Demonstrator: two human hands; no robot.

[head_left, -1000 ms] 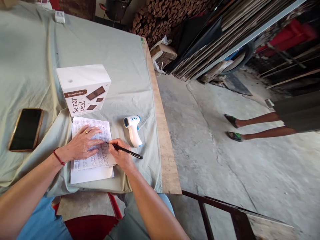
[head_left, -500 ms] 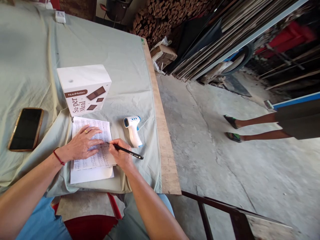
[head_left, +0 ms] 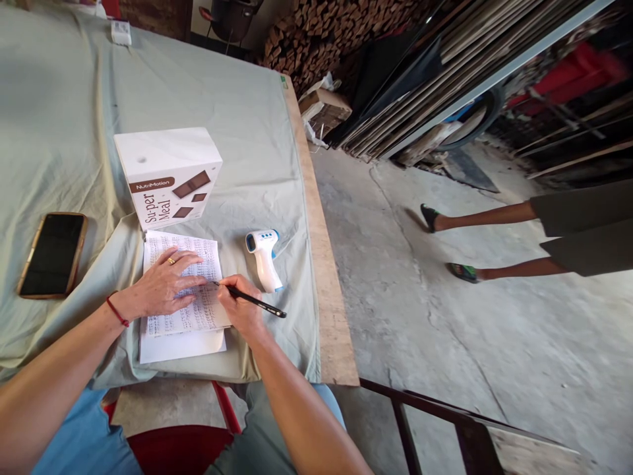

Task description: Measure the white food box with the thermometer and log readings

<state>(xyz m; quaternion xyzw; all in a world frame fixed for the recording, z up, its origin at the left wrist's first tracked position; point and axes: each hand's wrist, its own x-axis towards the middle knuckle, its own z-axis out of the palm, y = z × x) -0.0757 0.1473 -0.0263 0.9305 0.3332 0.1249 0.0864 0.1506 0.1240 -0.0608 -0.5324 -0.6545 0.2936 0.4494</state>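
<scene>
Concrete floor (head_left: 420, 330) stretches at your 3 o'clock; the cloth-covered surface (head_left: 247, 145) lies at 12, firewood (head_left: 326, 33) stacked beyond at 1. A box (head_left: 173, 175) stands at 12 of your written paper (head_left: 200, 313), where your left hand (head_left: 171, 284) rests palm-down, its grip apart. At the paper's 3, your right hand (head_left: 242, 307) has its grip clamped on a pen (head_left: 264, 305).

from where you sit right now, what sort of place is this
Likely a garage or storage shed: stacked firewood and a bare concrete floor show beyond the cloth-covered table.
</scene>
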